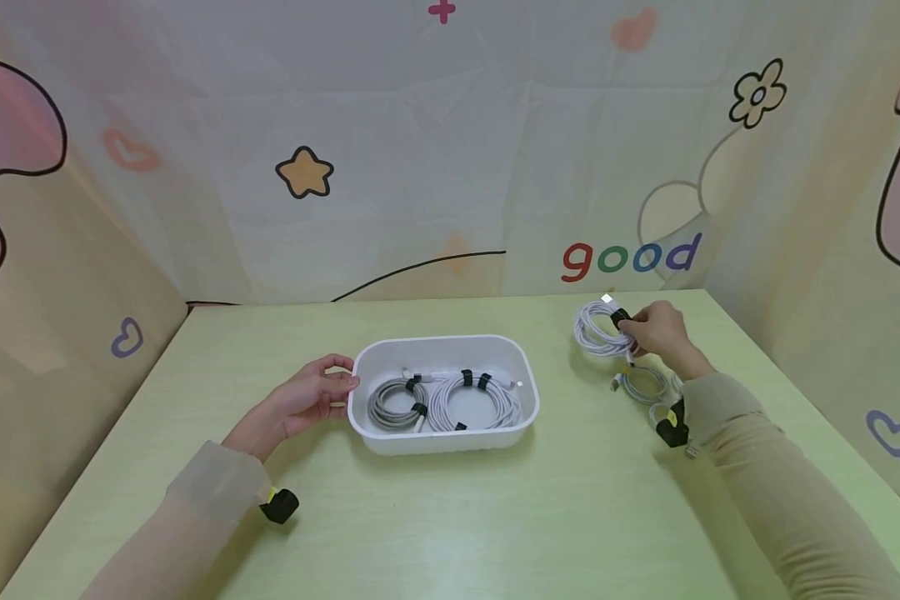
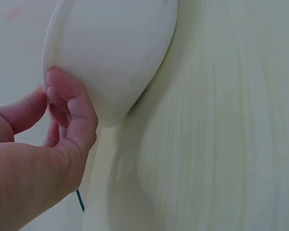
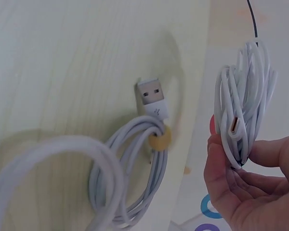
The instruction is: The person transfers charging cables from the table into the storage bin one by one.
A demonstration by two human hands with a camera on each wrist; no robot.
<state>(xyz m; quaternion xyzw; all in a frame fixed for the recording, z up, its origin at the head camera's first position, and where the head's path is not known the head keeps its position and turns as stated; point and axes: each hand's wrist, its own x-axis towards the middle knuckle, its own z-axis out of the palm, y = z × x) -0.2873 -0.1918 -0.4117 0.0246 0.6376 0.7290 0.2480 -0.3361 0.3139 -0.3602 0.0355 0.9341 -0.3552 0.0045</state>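
Note:
My left hand (image 1: 317,395) pinches the left rim of a white plastic bin (image 1: 442,444), thumb at the rim and fingers along the outer wall, as the left wrist view shows. Inside the bin lie a grey coiled cable (image 1: 381,408) and a white coiled cable (image 1: 437,408), each bound with black straps. To the right, my right hand (image 1: 658,330) holds up a coiled white cable (image 1: 591,332), pinched by its black strap between thumb and fingers. The right wrist view shows a small connector end on this held coil (image 3: 238,130).
Below my right hand, a thin coiled cable with a yellow tie (image 3: 159,139) and a USB plug (image 3: 151,94) lies on the pale table (image 1: 450,517). Another white cable loop (image 3: 53,144) is close to the right wrist. A printed curtain (image 1: 420,167) stands behind the table.

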